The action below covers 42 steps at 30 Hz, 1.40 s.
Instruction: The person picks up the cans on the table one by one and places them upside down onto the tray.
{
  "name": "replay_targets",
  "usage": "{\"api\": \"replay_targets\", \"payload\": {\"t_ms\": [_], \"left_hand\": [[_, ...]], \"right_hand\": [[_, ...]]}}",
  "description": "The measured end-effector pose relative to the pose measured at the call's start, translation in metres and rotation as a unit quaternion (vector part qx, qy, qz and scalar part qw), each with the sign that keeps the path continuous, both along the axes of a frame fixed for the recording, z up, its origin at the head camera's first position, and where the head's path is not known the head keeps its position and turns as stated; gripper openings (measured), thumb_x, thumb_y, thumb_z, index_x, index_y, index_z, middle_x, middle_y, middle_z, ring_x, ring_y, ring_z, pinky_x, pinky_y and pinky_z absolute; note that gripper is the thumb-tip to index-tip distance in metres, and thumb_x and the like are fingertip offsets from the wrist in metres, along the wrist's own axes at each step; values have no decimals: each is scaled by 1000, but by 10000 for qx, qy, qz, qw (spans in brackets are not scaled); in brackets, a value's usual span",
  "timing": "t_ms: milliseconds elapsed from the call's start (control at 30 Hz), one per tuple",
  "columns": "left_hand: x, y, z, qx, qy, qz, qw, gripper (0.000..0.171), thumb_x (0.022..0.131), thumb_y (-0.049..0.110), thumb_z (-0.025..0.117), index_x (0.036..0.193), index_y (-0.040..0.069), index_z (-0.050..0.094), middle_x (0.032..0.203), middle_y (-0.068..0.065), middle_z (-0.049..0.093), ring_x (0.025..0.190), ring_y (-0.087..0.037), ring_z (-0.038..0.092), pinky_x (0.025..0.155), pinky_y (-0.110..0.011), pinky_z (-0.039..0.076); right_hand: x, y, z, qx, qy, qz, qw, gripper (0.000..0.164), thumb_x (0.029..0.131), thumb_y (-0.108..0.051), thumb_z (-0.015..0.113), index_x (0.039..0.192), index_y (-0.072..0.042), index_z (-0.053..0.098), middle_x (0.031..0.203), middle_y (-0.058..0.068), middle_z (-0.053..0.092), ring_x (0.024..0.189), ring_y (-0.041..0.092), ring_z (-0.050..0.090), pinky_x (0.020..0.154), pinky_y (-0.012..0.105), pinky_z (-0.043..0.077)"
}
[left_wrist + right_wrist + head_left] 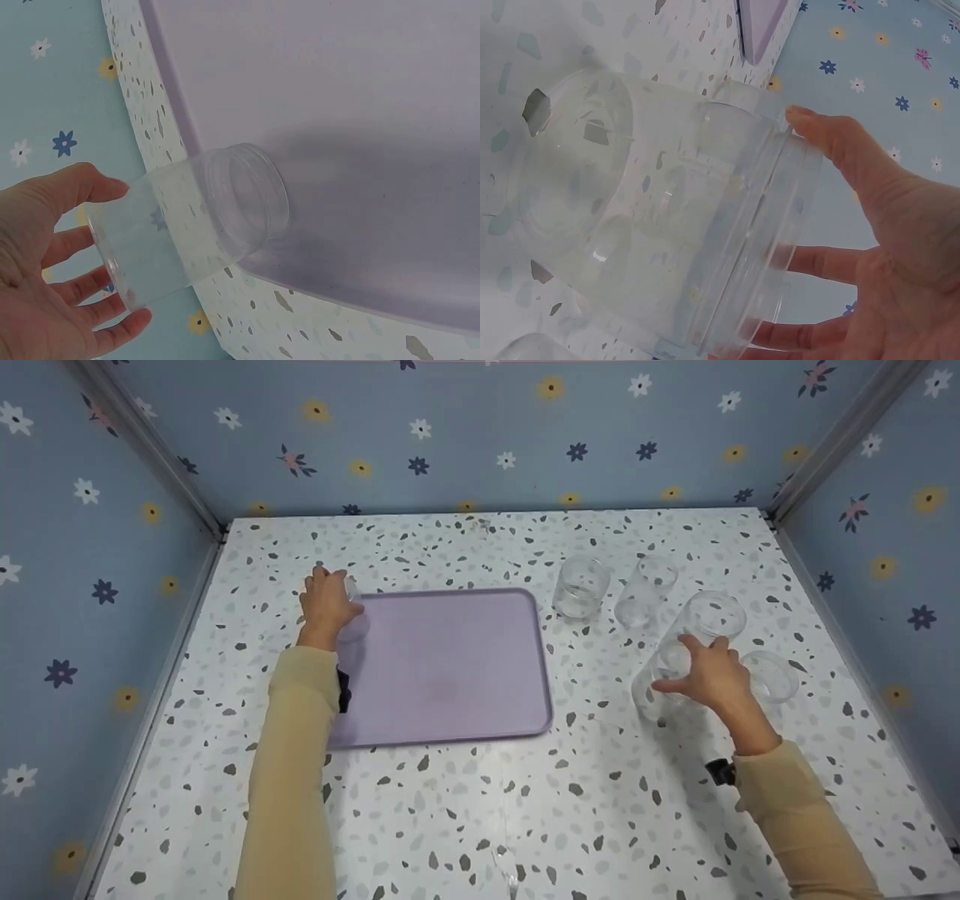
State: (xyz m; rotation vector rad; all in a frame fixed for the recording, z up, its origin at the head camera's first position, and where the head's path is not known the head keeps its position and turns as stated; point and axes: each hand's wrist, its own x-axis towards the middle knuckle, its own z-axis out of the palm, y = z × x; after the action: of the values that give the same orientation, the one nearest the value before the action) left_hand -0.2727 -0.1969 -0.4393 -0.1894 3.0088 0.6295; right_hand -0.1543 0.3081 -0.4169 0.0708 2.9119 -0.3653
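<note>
My left hand [326, 598] is at the far left corner of a lilac tray [442, 667]. Its thumb and fingers grip one end of a clear plastic jar [187, 225]; the ridged end faces the tray surface. Whether that end touches the tray I cannot tell. On the right, my right hand [716, 671] grips the ridged upper end of another clear jar [652, 202], thumb on one side and fingers on the other. The far end of that jar is at the speckled table. Part of it is hidden behind the hand in the head view.
Several other clear containers stand on the right: one jar [581, 589], a narrower one [645, 592], a wide one [712, 615] just beyond my right hand, and another [772, 679] beside it. Flowered panels [487, 435] border the speckled table [465, 817].
</note>
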Motion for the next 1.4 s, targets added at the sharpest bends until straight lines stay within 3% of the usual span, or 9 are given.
{"api": "replay_targets", "payload": {"t_ms": [500, 733, 1000, 1200, 1400], "left_hand": [[3, 1, 3, 158, 215, 6, 9996, 70, 75, 18, 67, 133, -4, 34, 131, -30, 25, 119, -42, 26, 92, -57, 27], [8, 13, 9, 90, 761, 87, 9970, 66, 77, 19, 68, 129, -7, 37, 136, -26, 22, 126, -38, 18, 92, -57, 28], [14, 22, 12, 134, 1180, -93, 9929, 63, 78, 19, 66, 128, -8, 39, 135, -25, 25, 126, -38, 22, 97, -52, 25], [17, 27, 16, 311, 1147, -174, 9928, 63, 80, 18, 65, 129, -7, 37, 137, -25, 24, 126, -41, 20, 101, -49, 20], [26, 35, 21, 352, 1276, -416, 9903, 63, 79, 17, 65, 129, -8, 36, 136, -26, 25, 125, -37, 24, 99, -50, 24]], "right_hand": [[3, -1, 1, -89, 82, -40, 9999, 94, 64, -51, 71, 134, -3, 31, 113, 40, 30, 96, 54, 38, 66, 62, 37], [5, 0, 1, -78, 216, -51, 9997, 92, 65, -51, 70, 134, -4, 32, 110, 38, 32, 94, 53, 38, 63, 62, 37], [8, 3, 1, -82, 292, -87, 9995, 94, 64, -54, 70, 135, -5, 32, 111, 37, 31, 95, 53, 38, 64, 62, 37], [14, 1, 1, -210, 364, -56, 9991, 92, 65, -54, 70, 134, -6, 32, 113, 37, 30, 97, 54, 37, 67, 64, 35], [19, -6, 3, -453, 684, 74, 9966, 89, 65, -52, 70, 133, -6, 35, 111, 34, 33, 92, 51, 41, 62, 61, 38]]}}
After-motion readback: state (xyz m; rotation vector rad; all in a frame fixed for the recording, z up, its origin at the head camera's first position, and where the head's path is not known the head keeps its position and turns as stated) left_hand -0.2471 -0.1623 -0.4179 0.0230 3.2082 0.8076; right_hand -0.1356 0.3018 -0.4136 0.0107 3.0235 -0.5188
